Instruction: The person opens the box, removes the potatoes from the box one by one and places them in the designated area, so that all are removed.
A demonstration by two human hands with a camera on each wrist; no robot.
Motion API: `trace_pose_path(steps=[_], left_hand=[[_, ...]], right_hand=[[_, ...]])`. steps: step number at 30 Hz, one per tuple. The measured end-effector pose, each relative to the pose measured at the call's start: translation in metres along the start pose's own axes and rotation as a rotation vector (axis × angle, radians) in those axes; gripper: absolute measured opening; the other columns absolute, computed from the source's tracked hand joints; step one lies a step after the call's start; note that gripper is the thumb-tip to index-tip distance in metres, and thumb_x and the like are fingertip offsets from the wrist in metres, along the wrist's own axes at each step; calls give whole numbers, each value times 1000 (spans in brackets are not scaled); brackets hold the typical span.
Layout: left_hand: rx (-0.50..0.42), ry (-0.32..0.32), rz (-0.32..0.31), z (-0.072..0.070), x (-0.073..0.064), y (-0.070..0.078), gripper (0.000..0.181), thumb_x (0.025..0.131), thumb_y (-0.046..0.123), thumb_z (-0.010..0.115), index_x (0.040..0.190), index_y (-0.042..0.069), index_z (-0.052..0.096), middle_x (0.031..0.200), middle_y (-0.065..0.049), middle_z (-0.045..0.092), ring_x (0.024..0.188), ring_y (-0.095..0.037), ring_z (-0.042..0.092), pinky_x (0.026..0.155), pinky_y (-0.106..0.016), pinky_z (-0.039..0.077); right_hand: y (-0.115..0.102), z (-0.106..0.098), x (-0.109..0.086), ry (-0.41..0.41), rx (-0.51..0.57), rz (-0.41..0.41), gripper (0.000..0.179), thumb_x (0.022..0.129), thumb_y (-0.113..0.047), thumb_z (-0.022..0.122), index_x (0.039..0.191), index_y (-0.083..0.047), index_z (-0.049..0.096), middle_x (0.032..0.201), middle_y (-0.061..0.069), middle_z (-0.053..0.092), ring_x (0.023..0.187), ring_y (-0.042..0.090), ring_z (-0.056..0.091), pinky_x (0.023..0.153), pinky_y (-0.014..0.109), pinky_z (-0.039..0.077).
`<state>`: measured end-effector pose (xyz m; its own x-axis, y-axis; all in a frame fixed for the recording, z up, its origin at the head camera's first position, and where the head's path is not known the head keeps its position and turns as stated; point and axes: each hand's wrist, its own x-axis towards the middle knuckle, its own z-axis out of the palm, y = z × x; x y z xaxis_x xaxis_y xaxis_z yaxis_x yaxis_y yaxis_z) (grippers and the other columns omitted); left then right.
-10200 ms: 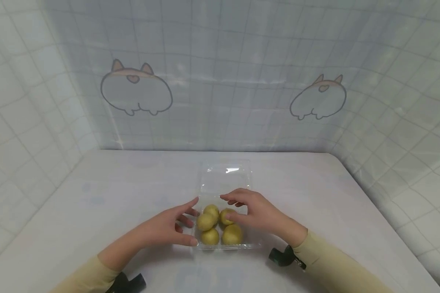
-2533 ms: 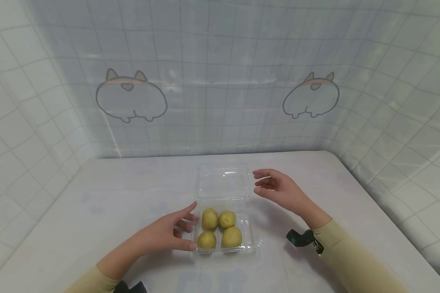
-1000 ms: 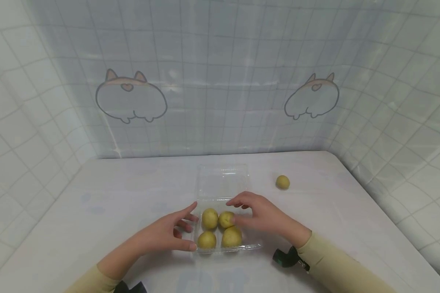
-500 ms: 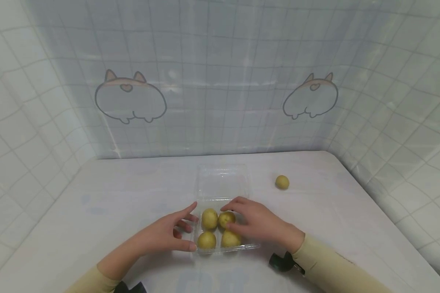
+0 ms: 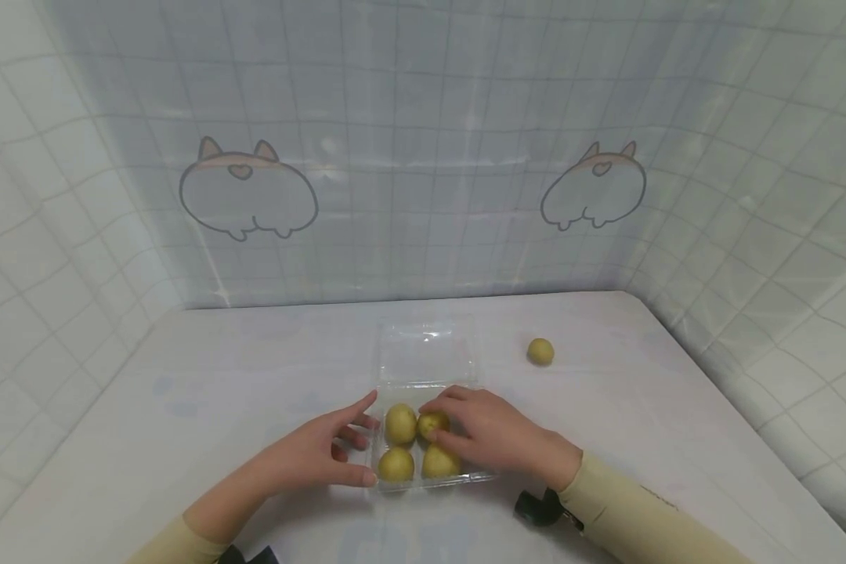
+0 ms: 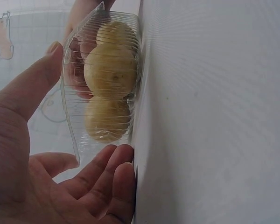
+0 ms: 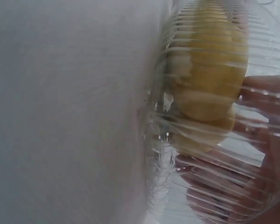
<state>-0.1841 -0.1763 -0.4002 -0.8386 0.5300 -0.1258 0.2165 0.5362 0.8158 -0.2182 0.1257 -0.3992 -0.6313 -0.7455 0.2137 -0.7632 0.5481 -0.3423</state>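
Note:
A clear plastic clamshell container (image 5: 423, 484) stands on the table with its lid (image 5: 426, 352) folded back. Inside are several small yellow potatoes: one at back left (image 5: 400, 424), one at front left (image 5: 396, 464), one at front right (image 5: 441, 462) and one at back right (image 5: 433, 423). My right hand (image 5: 489, 427) reaches in from the right and pinches the back-right potato between thumb and fingertips. Along the left wall my left hand (image 5: 317, 450) is spread, its thumb at the rim; the left wrist view shows the other fingers low beside the ribbed side (image 6: 74, 116).
A single potato (image 5: 540, 352) lies on the white table (image 5: 254, 368) beyond the container, to the right. A tiled-pattern curtain (image 5: 423, 219) hangs behind the far table edge and along both sides.
Earlier, a fifth potato was in the container; it now lies on the table at right. My right hand has come back from there and closed on the back-right potato. My left hand stayed.

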Motion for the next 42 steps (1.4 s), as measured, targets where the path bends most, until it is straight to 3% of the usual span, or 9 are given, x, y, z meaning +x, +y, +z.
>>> trace_pose_path(steps=[8,15,25,31,35,42], left_hand=[[8,1,1,0,-1,1,102,79,38,84,159,18,23,138,1,55,113,-18,57,85,-32,51],[13,1,-10,1,-2,1,102,79,39,84,159,18,23,137,1,55,111,-18,58,84,-32,51],[10,3,4,-1,-2,1,102,79,39,84,159,18,23,137,1,55,112,-19,57,85,-32,51],[3,0,5,1,-1,1,102,79,39,84,159,19,23,137,1,55,113,-18,57,85,-32,51],[0,0,7,1,0,0,102,80,39,84,159,19,23,137,2,54,113,-18,57,86,-33,51],[3,0,-2,0,1,-3,103,79,40,83,159,19,22,137,4,55,114,-17,57,88,-30,50]], right_hand=[[-5,-4,4,-78,-9,35,35,101,-40,57,129,-21,65,119,-6,62,100,6,60,86,30,51],[-8,-10,11,-149,47,101,41,96,-43,63,128,-17,67,115,-8,65,102,5,59,89,30,50],[-11,-16,20,-177,103,111,30,93,-35,69,119,-19,71,103,-17,66,85,5,57,83,28,48],[-13,-17,19,-143,86,142,29,91,-35,72,116,-20,72,104,-15,66,91,6,57,86,31,48],[-12,-18,15,-104,104,144,37,88,-35,74,119,-16,71,104,-11,65,91,7,56,81,28,49],[-8,-18,11,-17,273,127,46,84,-30,78,125,-10,69,113,-8,61,97,5,59,85,25,52]])
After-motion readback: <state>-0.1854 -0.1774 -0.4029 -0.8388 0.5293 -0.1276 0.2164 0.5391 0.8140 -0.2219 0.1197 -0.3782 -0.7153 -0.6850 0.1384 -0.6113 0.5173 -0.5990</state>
